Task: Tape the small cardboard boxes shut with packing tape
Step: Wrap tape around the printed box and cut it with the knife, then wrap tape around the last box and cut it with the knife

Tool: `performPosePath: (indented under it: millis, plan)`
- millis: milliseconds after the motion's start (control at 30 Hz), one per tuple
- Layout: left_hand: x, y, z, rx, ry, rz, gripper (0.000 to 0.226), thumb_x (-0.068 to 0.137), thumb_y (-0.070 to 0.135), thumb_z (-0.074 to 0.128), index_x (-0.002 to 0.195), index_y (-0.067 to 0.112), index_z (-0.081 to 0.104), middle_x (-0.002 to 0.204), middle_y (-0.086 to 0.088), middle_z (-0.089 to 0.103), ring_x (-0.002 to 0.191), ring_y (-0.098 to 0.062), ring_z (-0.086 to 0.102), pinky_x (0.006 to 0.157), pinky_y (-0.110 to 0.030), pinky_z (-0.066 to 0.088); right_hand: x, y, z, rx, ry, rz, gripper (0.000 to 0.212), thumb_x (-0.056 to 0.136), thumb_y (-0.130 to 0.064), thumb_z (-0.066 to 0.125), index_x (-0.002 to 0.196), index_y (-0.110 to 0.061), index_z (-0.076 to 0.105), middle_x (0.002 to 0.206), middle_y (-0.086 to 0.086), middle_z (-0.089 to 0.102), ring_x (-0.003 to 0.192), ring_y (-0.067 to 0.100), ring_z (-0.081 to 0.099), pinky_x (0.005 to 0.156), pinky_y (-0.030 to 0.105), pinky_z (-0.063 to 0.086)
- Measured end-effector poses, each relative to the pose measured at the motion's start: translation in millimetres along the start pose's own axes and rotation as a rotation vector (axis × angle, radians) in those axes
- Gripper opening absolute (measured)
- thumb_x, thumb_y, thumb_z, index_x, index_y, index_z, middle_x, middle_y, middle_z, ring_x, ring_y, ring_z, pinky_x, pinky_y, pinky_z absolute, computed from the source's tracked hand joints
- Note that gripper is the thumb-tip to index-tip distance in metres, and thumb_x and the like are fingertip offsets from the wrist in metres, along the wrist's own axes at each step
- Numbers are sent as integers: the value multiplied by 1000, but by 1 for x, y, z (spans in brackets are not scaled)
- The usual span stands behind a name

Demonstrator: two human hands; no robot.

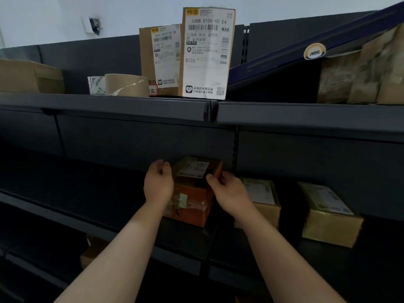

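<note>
As left hand [158,185] and right hand [228,192] curl, both grip the box [193,169].

The shelf [109,106] is matt dark metal. The near box [194,193] is brown cardboard under glossy clear tape [190,204]. The far box [208,18] bears a smooth white paper label [205,68].
</note>
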State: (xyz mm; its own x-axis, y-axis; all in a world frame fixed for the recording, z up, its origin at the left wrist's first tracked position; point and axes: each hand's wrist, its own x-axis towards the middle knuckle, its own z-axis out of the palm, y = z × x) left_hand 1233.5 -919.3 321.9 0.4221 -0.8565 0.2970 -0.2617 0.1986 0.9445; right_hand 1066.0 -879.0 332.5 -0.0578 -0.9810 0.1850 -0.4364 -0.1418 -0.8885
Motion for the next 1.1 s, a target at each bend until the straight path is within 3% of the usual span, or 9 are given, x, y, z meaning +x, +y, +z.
performPosePath:
  millis: [167, 267, 367, 467, 633, 733, 867, 1000, 1100]
  plan:
    - [-44, 26, 26, 27, -54, 275, 27, 96, 21, 48, 120, 24, 61, 122, 3, 59, 116, -17, 53, 101, -38, 44, -31, -2, -60, 42, 110, -31, 14, 97, -37, 54, 108, -28, 54, 100, -16, 57, 92, 0, 55, 76, 12, 42]
    - [-82, 45, 60, -10, -223, 343, 24, 97, 20, 49, 116, 26, 64, 117, 8, 61, 111, -10, 54, 97, -30, 44, -57, 10, -104, 48, 181, -6, 18, 98, -35, 54, 115, -30, 53, 99, -19, 54, 81, -8, 48, 66, 6, 37]
    - [-125, 61, 95, -70, -417, 308, 24, 99, 21, 48, 116, 25, 64, 109, 16, 60, 105, -2, 55, 84, -14, 40, -91, 29, -145, 16, 272, 61, 36, 97, -36, 54, 131, -24, 52, 110, -17, 55, 97, -2, 54, 80, 11, 38]
    - [-172, 76, 132, -117, -557, 274, 22, 98, 19, 49, 114, 24, 64, 107, 15, 61, 98, 2, 55, 79, -8, 39, -129, 50, -191, 1, 351, 151, 51, 96, -38, 55, 142, -18, 47, 133, -7, 56, 124, 12, 51, 92, 19, 38]
    - [-275, 111, 203, -214, -760, 181, 21, 99, 24, 49, 113, 24, 65, 107, 12, 64, 101, -3, 57, 87, -21, 44, -205, 90, -283, -51, 493, 229, 53, 96, -41, 55, 142, -18, 46, 142, -3, 50, 132, 17, 45, 94, 25, 35]
    - [-351, 134, 248, -250, -903, 100, 20, 99, 23, 47, 110, 26, 64, 102, 11, 65, 99, -7, 59, 89, -27, 48, -260, 118, -345, -113, 610, 336, 66, 94, -47, 55, 148, -14, 37, 149, 0, 44, 134, 19, 44, 100, 27, 37]
    - [-461, 160, 303, -298, -1097, 23, 19, 99, 23, 47, 107, 26, 64, 100, 10, 66, 93, -6, 60, 76, -22, 47, -348, 154, -426, -165, 752, 458, 65, 95, -46, 54, 149, -14, 36, 148, 1, 45, 132, 18, 45, 103, 31, 38]
    - [-570, 181, 349, -338, -1257, 10, 19, 98, 19, 48, 106, 20, 65, 96, 4, 67, 86, -11, 60, 74, -25, 48, -436, 190, -495, -210, 875, 595, 57, 94, -46, 54, 141, -14, 47, 137, 0, 55, 118, 16, 54, 90, 27, 44]
    - [-636, 189, 375, -333, -1348, 2, 19, 97, 19, 48, 104, 20, 66, 94, 3, 67, 85, -12, 60, 76, -28, 50, -492, 208, -529, -182, 925, 706, 59, 95, -47, 53, 143, -13, 44, 131, -1, 56, 105, 14, 58, 80, 26, 45]
